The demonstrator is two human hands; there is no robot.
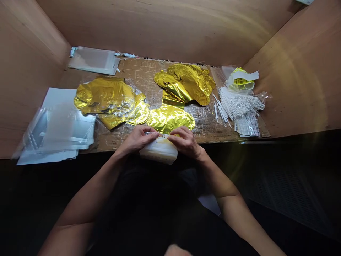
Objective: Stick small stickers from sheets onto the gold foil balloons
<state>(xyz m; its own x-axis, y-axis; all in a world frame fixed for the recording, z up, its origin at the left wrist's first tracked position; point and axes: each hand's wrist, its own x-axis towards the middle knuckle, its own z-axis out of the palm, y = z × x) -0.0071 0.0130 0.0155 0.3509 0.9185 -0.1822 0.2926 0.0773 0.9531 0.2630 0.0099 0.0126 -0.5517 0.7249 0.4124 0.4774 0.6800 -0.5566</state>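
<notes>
Pinched a curved whitish printed film sheet (159, 151), apparently unfinished, in left hand (140, 138) and right hand (185, 141), just nearside of a shiny gold foil piece (172, 119), with a flat gold foil pile (195, 80) behind it seemingly left.

Foil pieces (170, 118) metallic, glossy, crinkled; sleeves (60, 124) smooth plastic; walls (170, 32) matt wood.

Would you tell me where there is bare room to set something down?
Bare cardboard shows between the front foil and white sticks, and between the left gold pile and right gold pile. Plastic sheets crowd the left end; sticks and printed sheets, the right.
</notes>
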